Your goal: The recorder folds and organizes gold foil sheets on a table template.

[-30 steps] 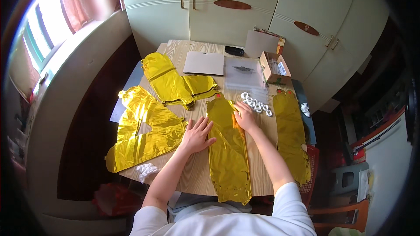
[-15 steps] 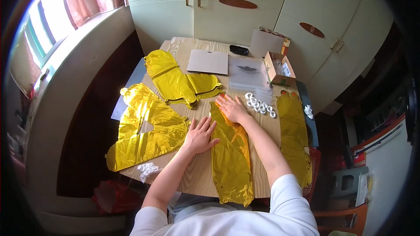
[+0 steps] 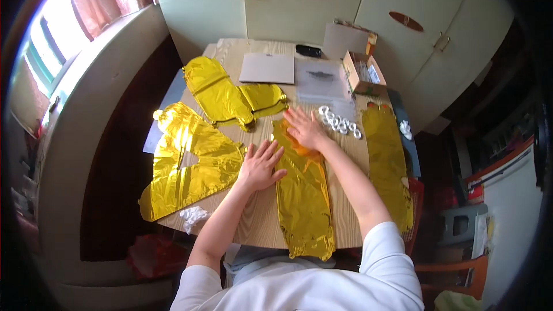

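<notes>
- We wear a white short-sleeved top; its sleeves end above our elbows, and both forearms are bare.
- Our left hand (image 3: 260, 165) carries no ring, watch or glove that we can make out.
- Our right hand (image 3: 305, 129) is likewise bare, as are its fingers (image 3: 292, 116).
- Below the top, a strip of pale grey-blue clothing shows at our lap.
</notes>
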Motion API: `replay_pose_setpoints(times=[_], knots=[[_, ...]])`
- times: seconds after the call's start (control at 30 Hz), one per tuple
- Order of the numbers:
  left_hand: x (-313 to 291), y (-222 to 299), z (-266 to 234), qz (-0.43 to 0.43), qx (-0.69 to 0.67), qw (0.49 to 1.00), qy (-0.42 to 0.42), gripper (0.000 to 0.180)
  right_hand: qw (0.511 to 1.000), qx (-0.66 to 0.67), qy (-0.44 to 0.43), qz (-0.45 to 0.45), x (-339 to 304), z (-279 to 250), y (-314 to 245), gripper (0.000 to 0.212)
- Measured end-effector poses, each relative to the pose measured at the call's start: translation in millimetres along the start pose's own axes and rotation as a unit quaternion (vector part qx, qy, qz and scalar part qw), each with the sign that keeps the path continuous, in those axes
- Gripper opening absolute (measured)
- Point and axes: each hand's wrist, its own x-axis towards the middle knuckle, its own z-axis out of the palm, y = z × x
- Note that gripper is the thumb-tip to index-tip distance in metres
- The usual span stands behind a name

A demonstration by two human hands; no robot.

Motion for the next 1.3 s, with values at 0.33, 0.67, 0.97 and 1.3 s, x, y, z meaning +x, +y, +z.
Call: replay_pose_setpoints(times=[0.33, 0.67, 0.97, 1.3], knots=[[-4, 1, 5, -0.011, -0.001, 1.0, -0.005, 0.071, 0.959, 0.159, 0.046, -0.23, -270, -64, -90, 0.066], [-3, -2, 5, -0.017, -0.005, 1.0, -0.013, 0.071, 0.963, 0.029, 0.192, -0.186, -344, -14, -110, 0.011], [-3, 2, -2, -0.022, -0.01, 0.999, -0.042, 0.071, 0.961, 0.035, 0.193, -0.193, -346, -13, -108, 0.008], [-4, 0, 2, -0.011, -0.01, 1.0, -0.018, 0.071, 0.961, 0.036, 0.196, -0.192, -349, -12, -107, 0.008]])
